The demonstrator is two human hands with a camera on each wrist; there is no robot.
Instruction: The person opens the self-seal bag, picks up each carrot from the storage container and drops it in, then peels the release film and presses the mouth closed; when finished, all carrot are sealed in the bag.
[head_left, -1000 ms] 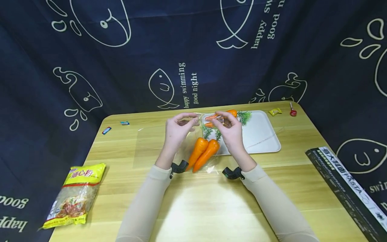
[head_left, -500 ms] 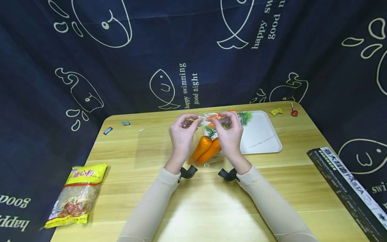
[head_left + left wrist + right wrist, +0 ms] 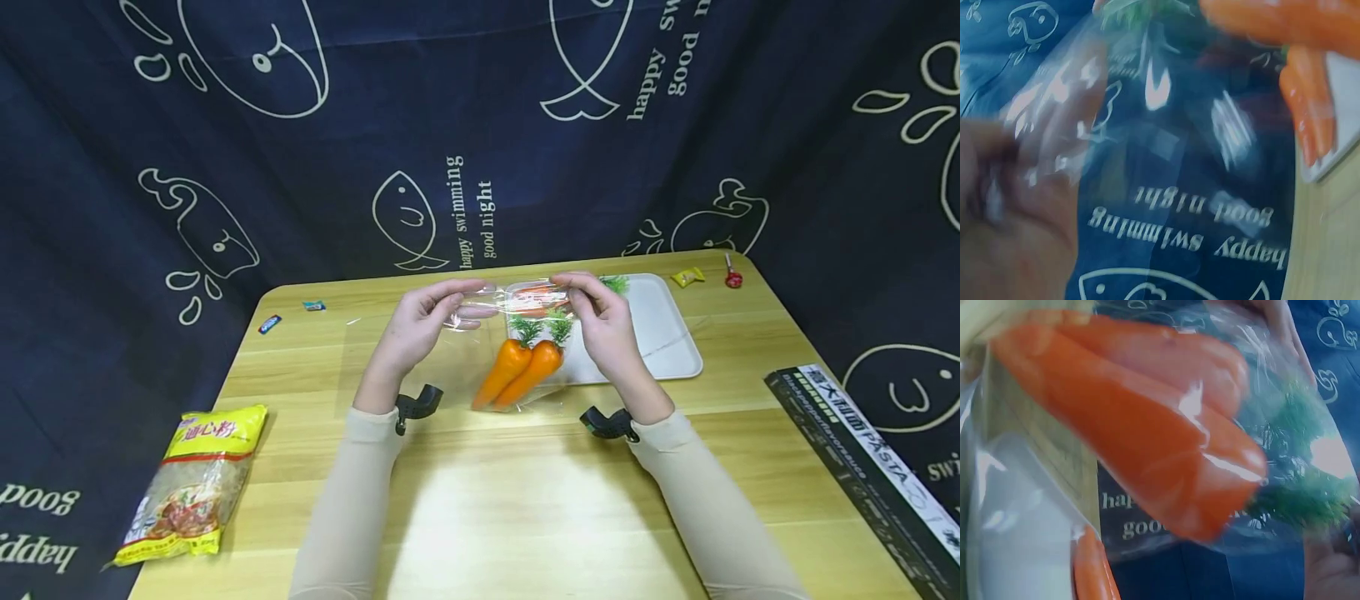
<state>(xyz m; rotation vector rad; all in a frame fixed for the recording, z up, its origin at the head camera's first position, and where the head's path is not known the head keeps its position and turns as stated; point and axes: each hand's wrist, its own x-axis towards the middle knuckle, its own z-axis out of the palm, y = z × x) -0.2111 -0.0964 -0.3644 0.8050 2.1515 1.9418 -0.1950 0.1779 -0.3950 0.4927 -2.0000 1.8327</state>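
Both hands hold a clear plastic bag above the table, its top edge stretched between them. Two orange carrots with green tops hang inside it; the right wrist view shows these carrots close up behind the film. On the bag's left, my left hand pinches the edge between thumb and fingers, and the film covers part of its fingers. Opposite it, my right hand grips the right edge. More carrots lie on a white tray behind, partly hidden by the bag.
A flat clear plastic sheet or bag lies left of centre. The pasta bag is at the left, a black pasta box at the right. Small wrapped sweets and a lollipop lie near the back edge.
My hands came closer together half a second ago and have since moved well apart, pulling the bag's top edge wide. The carrots in the bag have shifted slightly right.
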